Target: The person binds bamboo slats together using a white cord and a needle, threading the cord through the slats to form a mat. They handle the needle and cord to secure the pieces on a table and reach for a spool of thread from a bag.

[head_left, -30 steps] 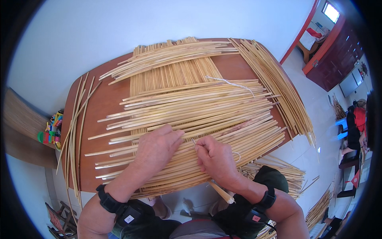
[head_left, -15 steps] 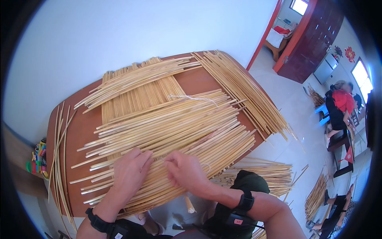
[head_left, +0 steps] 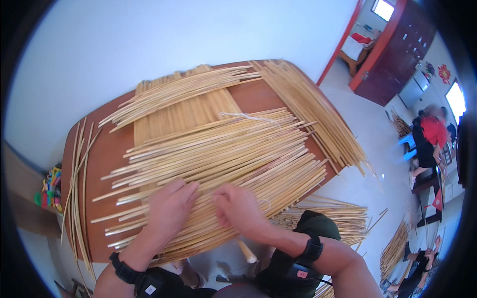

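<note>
My left hand (head_left: 171, 208) rests on a broad layer of pale yellow stalks (head_left: 223, 161), its fingers closed against them. Close beside it, my right hand (head_left: 239, 211) is curled, thumb and fingers pinched together just above the same stalks. What either pinch holds is too small to make out. A white string (head_left: 251, 117) lies across the far part of the layer, and a short loop of string (head_left: 267, 203) shows right of my right hand. Under the stalks, a flat mat of stalks laid side by side (head_left: 191, 111) stretches toward the far edge.
The brown table (head_left: 251, 94) stands against a white wall. A thick bundle of stalks (head_left: 318, 119) lies along its right side, a few loose ones (head_left: 77, 184) at the left. More stalks (head_left: 343, 218) lie lower right. A person in red (head_left: 433, 131) sits far right near a dark red door (head_left: 390, 59).
The whole view has shifted slightly, so the table sits a little farther right. Both hands keep nearly the same place and pose over the stalks.
</note>
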Demonstrator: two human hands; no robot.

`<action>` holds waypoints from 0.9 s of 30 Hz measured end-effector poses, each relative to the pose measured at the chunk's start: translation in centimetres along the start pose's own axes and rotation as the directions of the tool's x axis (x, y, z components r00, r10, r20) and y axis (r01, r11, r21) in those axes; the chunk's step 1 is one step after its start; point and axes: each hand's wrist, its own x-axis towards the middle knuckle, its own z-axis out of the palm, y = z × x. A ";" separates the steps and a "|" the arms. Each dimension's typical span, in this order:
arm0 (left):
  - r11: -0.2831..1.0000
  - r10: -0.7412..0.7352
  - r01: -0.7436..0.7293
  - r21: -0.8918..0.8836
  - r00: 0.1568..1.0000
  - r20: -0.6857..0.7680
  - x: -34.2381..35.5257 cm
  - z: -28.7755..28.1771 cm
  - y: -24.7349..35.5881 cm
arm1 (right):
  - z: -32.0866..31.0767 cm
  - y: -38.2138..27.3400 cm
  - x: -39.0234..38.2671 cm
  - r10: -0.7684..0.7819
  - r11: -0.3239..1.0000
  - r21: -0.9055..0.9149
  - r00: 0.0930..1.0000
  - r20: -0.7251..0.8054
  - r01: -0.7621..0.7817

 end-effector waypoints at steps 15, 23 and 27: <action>1.000 -0.016 0.017 0.016 1.000 -0.009 -0.2 0.2 -0.3 | 0.7 0.8 0.4 -0.048 0.999 -0.008 0.997 -0.067 0.047; 1.000 -0.025 0.025 -0.013 1.000 0.013 -0.3 0.0 0.2 | 0.5 1.3 0.9 -0.125 0.989 -0.086 0.990 -0.072 0.119; 1.000 -0.028 0.028 -0.010 0.999 0.029 -0.3 0.0 0.2 | 0.5 1.3 0.9 -0.091 0.996 -0.030 0.994 -0.065 0.089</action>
